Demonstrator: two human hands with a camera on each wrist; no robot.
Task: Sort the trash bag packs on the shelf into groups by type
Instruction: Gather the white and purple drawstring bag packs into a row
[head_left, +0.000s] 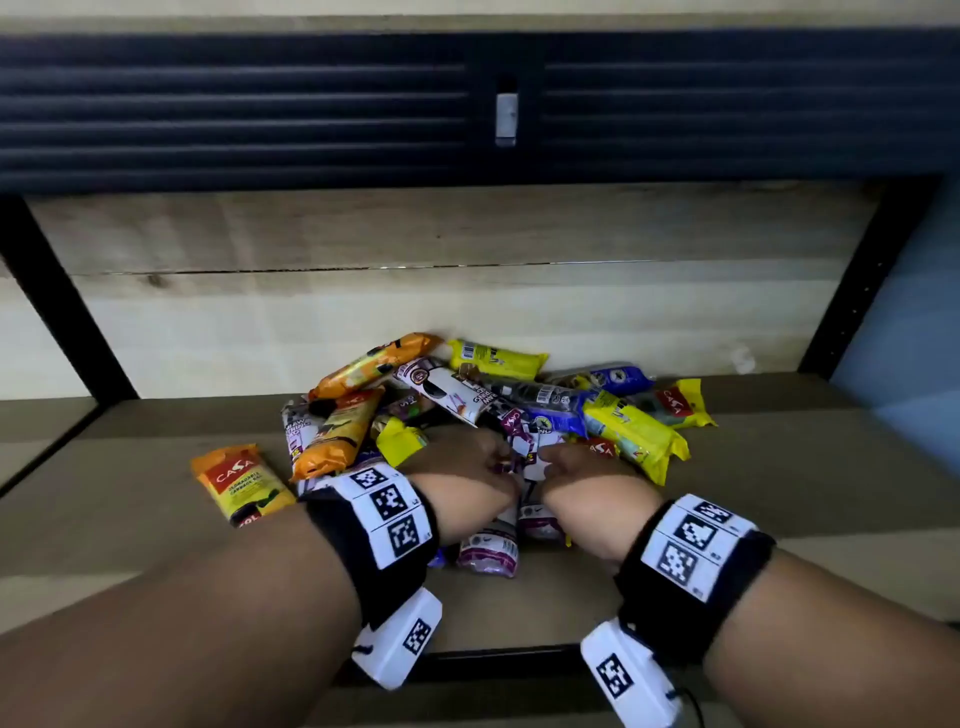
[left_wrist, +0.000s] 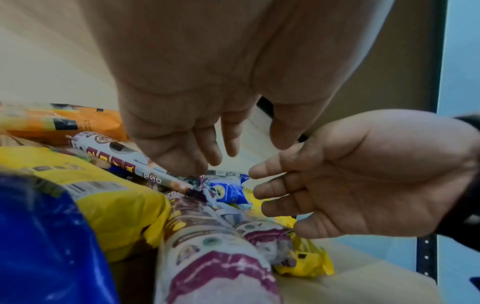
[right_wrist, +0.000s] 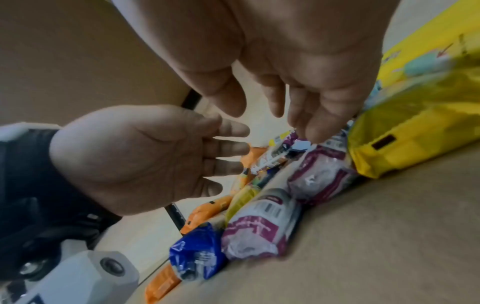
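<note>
Nearest the viewer, 2 white-and-purple plastic roll packs (head_left: 491, 548) lie side by side at the front of the pile, long axes running front to back, ends toward the shelf edge. Directly above them hover the left hand (head_left: 462, 480) and right hand (head_left: 584, 486), both palm down, almost touching each other. Wrist views show fingers on both hands spread, loosely extended and holding nothing; left fingertips (left_wrist: 205, 160) point down at the pile centre, right fingertips (right_wrist: 309, 131) hang just over a purple-and-white pack. Both hands are about equally near the purple rolls, which lie just below and behind the fingers; likely next grab is 1 of these, fingers closing across the short axis. Off to the left, apart from the pile, 1 orange flat CASA garbage bag pack (head_left: 241, 483) lies alone on the wooden shelf board (head_left: 779, 493). Farther back: yellow flat packs (head_left: 636, 436), blue packs (head_left: 618, 378), an orange long pack (head_left: 371, 364), all jumbled and unsorted against the rear panel.
</note>
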